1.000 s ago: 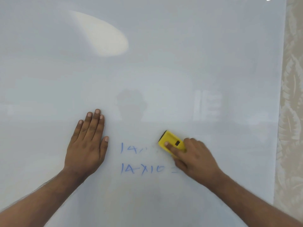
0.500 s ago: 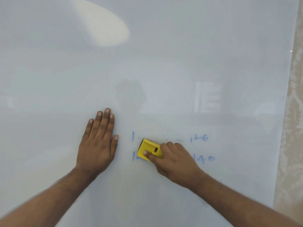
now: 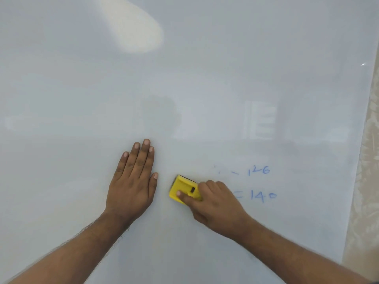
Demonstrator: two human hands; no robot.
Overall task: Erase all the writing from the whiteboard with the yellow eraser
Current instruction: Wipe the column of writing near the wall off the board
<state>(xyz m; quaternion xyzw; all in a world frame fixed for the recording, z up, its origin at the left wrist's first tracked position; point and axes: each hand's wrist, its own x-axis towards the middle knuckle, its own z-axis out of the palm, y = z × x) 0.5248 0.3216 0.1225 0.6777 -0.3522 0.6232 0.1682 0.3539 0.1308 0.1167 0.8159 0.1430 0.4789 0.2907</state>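
Two bare hands rest on the glossy white whiteboard (image 3: 205,78). The left hand (image 3: 131,187) lies flat at about 7 o'clock from the board's centre, palm down, fingers together. Just beside it at 3 o'clock, the right hand (image 3: 213,201) grips the yellow rectangular plastic eraser (image 3: 182,189) against the board. Blue marker writing (image 3: 258,183), "126" above "=140", remains at 3 o'clock from the eraser.

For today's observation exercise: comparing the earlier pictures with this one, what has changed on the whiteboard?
The right hand swept the yellow eraser leftward, wiping away the left part of both lines. "126" and "= 140" remain. The left hand stayed flat on the whiteboard.
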